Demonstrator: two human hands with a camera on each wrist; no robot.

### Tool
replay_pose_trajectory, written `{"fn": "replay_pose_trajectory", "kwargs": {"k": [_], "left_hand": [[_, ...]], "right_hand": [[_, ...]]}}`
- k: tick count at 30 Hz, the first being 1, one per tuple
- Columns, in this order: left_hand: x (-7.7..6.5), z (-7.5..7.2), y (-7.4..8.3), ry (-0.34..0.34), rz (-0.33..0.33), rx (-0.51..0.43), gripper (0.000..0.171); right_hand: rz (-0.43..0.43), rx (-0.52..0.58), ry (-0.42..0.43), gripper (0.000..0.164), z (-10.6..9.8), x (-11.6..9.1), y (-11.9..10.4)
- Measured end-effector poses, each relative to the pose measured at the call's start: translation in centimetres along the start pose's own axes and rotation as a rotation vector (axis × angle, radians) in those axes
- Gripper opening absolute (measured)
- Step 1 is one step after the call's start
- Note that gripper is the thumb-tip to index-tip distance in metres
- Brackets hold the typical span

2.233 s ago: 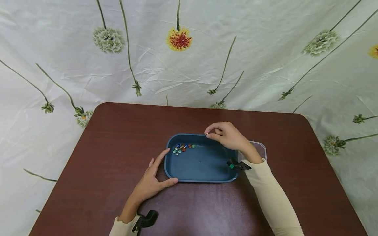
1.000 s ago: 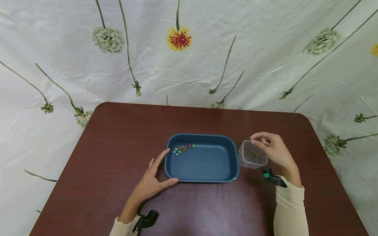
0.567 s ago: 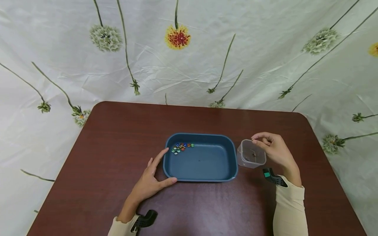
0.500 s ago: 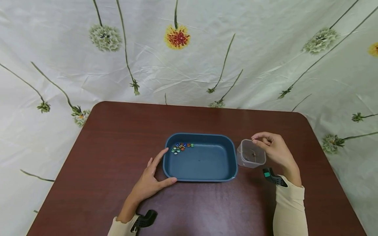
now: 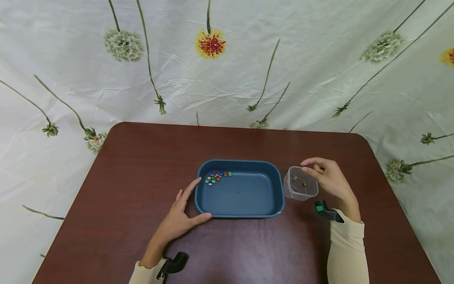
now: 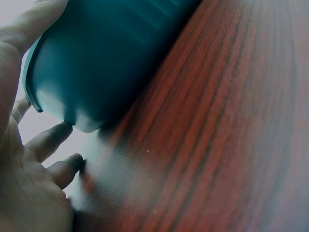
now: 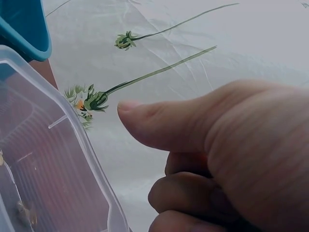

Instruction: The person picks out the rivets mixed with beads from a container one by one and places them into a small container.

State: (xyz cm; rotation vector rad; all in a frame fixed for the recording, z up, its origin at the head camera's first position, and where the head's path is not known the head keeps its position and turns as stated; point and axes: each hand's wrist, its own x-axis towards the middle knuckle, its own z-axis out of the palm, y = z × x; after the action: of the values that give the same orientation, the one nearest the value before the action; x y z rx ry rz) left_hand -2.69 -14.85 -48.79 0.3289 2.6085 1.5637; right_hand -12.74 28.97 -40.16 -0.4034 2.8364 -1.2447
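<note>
Several small coloured glass marbles [image 5: 218, 178] lie in the back left part of a blue tray [image 5: 241, 203]. My left hand [image 5: 176, 219] rests with spread, fairly straight fingers against the tray's left end, its thumb at the front left corner; in the left wrist view its fingers stay along the tray's outer wall [image 6: 91, 67]. Over the back right rim of a clear plastic box [image 5: 298, 195] hovers my right hand [image 5: 330, 179], thumb and forefinger apart with nothing between them. Inside the box are small marbles [image 5: 304, 184], partly blurred in the right wrist view.
The box stands close against the tray's right end on a dark red-brown wooden table [image 5: 156, 154]. Behind the table hangs a white cloth [image 5: 241, 67] printed with flowers. Dark straps with camera mounts [image 5: 328, 213] sit on both wrists.
My right hand carried a marble from above the tray rightward to the box, held it at the rim, then let it go into the box. The left hand stayed at the tray.
</note>
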Motion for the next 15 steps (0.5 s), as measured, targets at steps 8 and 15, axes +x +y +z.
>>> {"fn": "replay_pose_trajectory", "kwargs": {"k": [8, 15], "left_hand": [[-0.07, -0.14, -0.01, 0.0, -0.002, -0.007, 0.101], [-0.05, -0.09, 0.08, -0.007, -0.005, -0.007, 0.101]], "right_hand": [[-0.004, 0.01, -0.012, 0.016, 0.21, 0.17, 0.1], [0.018, 0.034, -0.041, 0.019, 0.55, 0.23, 0.1]]}}
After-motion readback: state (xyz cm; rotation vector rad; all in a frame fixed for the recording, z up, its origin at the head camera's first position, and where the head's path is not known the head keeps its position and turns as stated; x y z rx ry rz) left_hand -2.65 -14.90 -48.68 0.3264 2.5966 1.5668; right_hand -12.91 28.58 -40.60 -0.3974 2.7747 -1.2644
